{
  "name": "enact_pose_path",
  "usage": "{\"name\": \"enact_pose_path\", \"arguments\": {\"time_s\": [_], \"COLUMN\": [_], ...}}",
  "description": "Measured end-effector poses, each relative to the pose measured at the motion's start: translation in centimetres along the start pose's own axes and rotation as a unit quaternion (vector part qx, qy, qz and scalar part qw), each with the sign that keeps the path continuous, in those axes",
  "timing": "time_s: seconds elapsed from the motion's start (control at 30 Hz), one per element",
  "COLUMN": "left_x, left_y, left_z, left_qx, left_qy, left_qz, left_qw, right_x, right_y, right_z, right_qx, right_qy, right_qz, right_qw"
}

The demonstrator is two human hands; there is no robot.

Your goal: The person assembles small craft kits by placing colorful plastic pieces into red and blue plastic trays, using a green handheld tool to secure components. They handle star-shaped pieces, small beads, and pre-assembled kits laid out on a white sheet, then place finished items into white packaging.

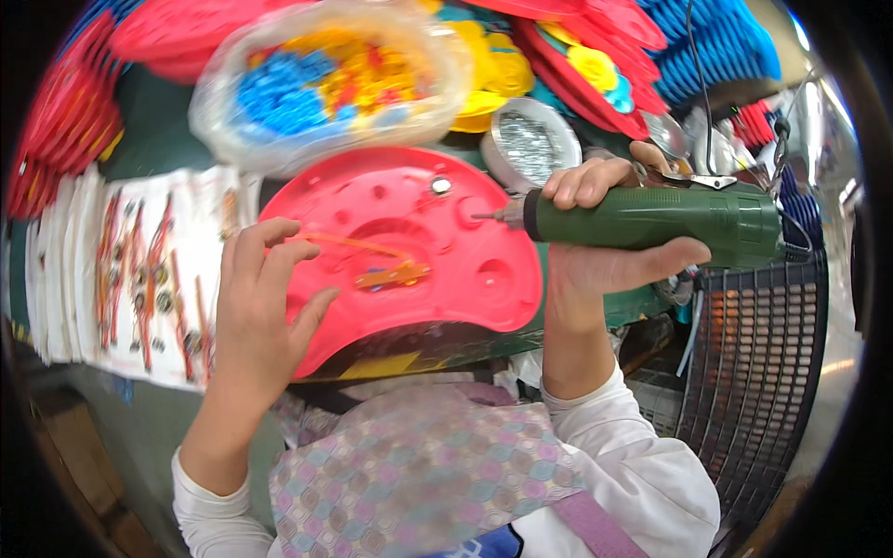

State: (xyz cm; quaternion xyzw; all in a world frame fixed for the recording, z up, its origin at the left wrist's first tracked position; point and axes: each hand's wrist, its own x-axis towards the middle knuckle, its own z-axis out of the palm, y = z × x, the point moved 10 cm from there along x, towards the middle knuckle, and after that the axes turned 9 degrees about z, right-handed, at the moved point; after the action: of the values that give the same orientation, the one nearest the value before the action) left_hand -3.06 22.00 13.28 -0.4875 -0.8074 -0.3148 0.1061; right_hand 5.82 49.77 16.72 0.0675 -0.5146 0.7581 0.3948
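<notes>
An electric driver (656,219), right of centre, is held by the right hand (584,265), whose grip is closed around the green body. The left hand (265,298), left of centre, is spread over the edge of the red shell (507,298); its grip is loosely open, thumb well apart from the fingers, and nothing is seen held in it. In the shell, at the middle of the frame, lies a small orange-brown part (395,274) with an orange wire (358,244) running from it toward the left fingertips.

For good handling, the part should be seated flat and steadied by the left fingers, and the wire should be cleared from the path of the bit (484,217). The driver, now lying nearly sideways in the frame, would best be brought upright over a hole before any pressure is applied, so that slipping and scratching of the plastic are avoided. Screws (535,144), upper right of centre, are within easy reach and are best taken singly.

Whether the wire's end is touched by the left fingertips cannot be told. Whether a screw is carried on the bit cannot be made out, nor can its height above the shell. The driver's rear end is partly obscured by clutter.
</notes>
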Motion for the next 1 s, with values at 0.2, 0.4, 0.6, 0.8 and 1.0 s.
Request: {"name": "enact_pose_path", "arguments": {"time_s": [0.2,0.4,0.6,0.8,1.0], "left_x": [12.4,20.5,20.4,20.6,20.4], "left_y": [3.0,5.3,6.5,6.8,5.5], "left_z": [8.0,19.1,26.0,25.9,23.0], "left_qx": [-0.166,-0.126,-0.077,-0.162,-0.205], "left_qy": [-0.039,-0.111,-0.294,-0.296,-0.177], "left_qz": [0.088,0.165,0.203,0.222,0.16], "left_qw": [0.981,0.972,0.931,0.915,0.949], "right_x": [2.0,3.8,4.2,4.4,4.7], "right_y": [-3.4,-0.2,3.1,2.8,0.2], "right_z": [-9.5,-12.8,-13.9,-13.7,-12.7], "right_qx": [-0.112,-0.149,-0.209,-0.147,-0.062], "right_qy": [0.106,0.124,0.145,0.143,0.106], "right_qz": [-0.094,-0.045,0.044,0.035,-0.029], "right_qw": [0.984,0.98,0.966,0.978,0.992]}}
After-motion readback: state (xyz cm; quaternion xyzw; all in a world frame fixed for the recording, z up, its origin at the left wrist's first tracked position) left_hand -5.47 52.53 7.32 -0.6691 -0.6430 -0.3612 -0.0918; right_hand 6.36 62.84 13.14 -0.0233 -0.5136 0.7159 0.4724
